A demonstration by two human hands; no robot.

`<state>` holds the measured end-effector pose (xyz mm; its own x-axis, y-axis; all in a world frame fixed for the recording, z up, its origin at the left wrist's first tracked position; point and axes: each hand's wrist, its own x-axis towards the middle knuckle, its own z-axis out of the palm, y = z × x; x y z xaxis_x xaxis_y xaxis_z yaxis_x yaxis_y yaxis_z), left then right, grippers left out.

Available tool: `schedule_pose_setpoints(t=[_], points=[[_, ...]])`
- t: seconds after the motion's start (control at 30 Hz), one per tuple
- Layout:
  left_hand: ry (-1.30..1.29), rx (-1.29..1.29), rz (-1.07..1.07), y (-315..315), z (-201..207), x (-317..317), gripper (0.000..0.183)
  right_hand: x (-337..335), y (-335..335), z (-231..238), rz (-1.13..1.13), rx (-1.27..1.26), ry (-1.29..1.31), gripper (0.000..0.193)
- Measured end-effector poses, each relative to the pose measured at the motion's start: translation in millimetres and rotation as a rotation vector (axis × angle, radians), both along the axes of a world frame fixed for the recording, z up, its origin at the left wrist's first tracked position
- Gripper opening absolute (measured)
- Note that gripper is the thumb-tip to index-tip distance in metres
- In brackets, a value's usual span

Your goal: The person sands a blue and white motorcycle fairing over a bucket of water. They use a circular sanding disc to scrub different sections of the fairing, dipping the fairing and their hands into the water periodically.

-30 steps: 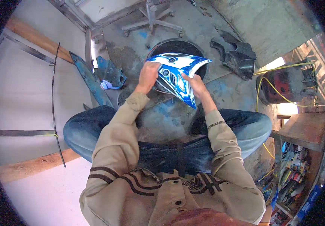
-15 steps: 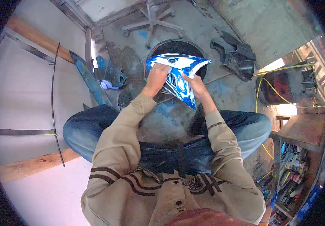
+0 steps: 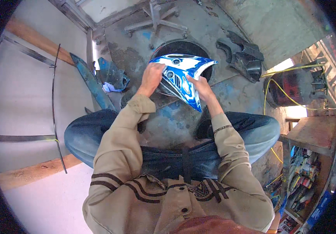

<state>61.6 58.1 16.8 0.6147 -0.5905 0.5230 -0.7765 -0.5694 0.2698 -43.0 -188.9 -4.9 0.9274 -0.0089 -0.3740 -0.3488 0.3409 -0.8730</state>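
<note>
A blue-and-white motorcycle fairing panel (image 3: 187, 80) is held out in front of me, its pointed end aimed down toward my lap. It has round holes and a vented slot. My right hand (image 3: 202, 87) grips its right side, thumb on the front face and the other fingers behind. My left hand (image 3: 151, 78) is closed at the panel's left edge, fingertips against it; what lies under those fingers, if anything, is too hidden to name. Below the panel is a round black tub (image 3: 181, 46), partly covered by it.
Dark plastic parts (image 3: 242, 56) lie on the floor at right, near a compressor-like tank (image 3: 292, 87) with a yellow hose (image 3: 267, 91). A wheeled chair base (image 3: 155, 23) stands beyond the tub. Blue panels (image 3: 92, 80) lean at left. A cluttered shelf (image 3: 304, 167) is at lower right.
My left hand has slid left across the panel to its left edge, uncovering a round hole beside the vent. The right hand keeps its grip.
</note>
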Motion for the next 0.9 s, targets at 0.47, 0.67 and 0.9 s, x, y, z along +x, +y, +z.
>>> schedule_pose_setpoints(t=[0.47,0.67,0.9], points=[[-0.033,0.039,0.069,-2.8,-6.1,-1.5,0.019,-2.8,6.8,3.2,-0.013,0.039,-0.044,0.045],[-0.07,-0.074,-0.095,-28.1,0.3,-15.9,0.019,-4.8,1.3,3.4,-0.018,0.046,-0.046,0.045],[0.011,0.009,0.037,-14.9,-0.5,-10.5,0.022,-2.7,3.2,-1.6,-0.027,0.034,0.007,0.046]])
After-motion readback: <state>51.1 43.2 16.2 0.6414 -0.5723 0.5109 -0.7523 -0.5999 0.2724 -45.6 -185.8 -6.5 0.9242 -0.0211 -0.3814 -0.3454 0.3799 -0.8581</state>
